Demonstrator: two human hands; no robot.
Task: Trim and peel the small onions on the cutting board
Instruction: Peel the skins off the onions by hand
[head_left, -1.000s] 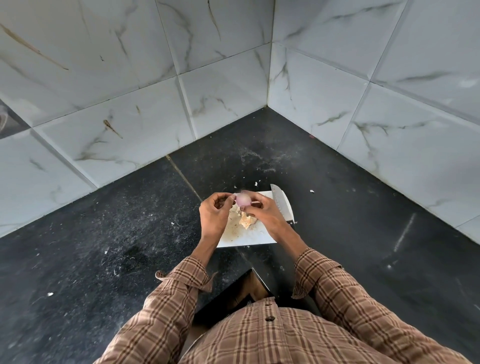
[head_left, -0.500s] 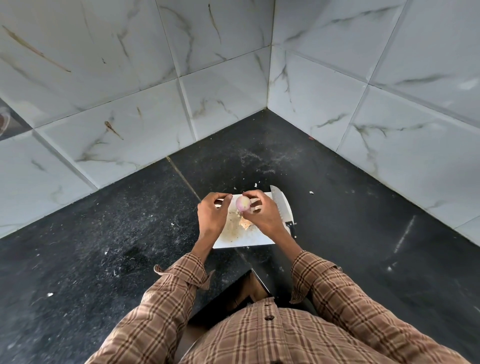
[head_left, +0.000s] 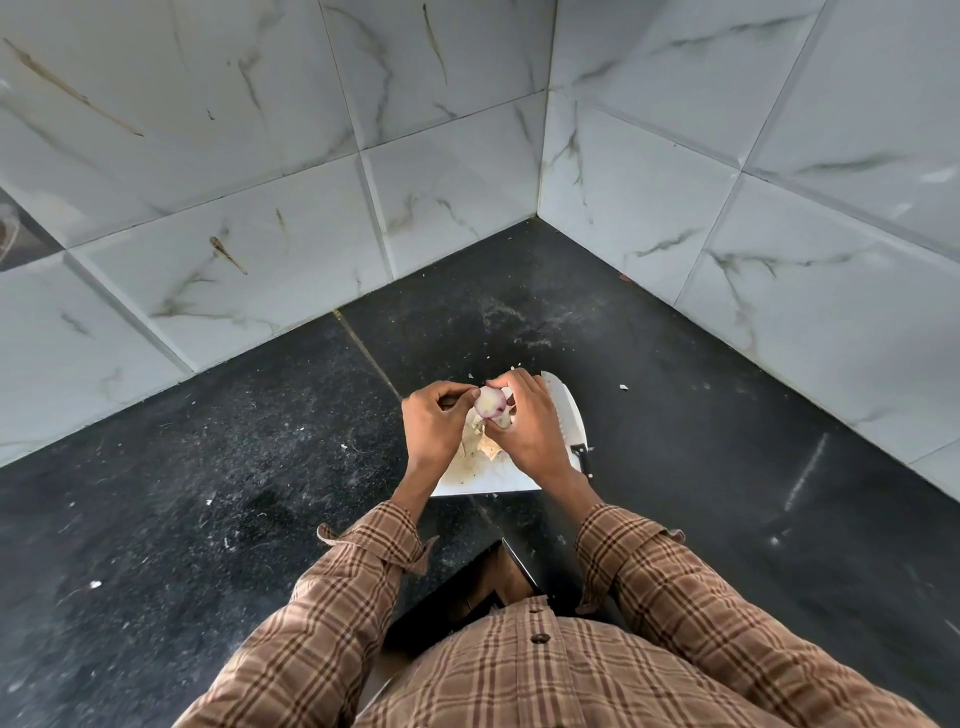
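Observation:
A small onion (head_left: 491, 403), pale with a purple tinge, is held above the white cutting board (head_left: 483, 483). My left hand (head_left: 434, 423) pinches its left side with thumb and fingers. My right hand (head_left: 530, 423) grips its right side and top. A heap of papery peels (head_left: 480, 439) lies on the board beneath the onion, partly hidden by both hands. A knife (head_left: 563, 410) with a black handle rests along the board's right edge, beside my right hand.
The board sits on a black speckled counter (head_left: 260, 467) in a corner of white marble-look wall tiles (head_left: 467, 182). Small peel scraps (head_left: 623, 387) lie scattered on the counter around the board. The counter's inner corner edge (head_left: 514, 558) is just below the board.
The onion has turned between my fingers and more of its pale peeled surface shows. Both hands stay over the board in almost the same place.

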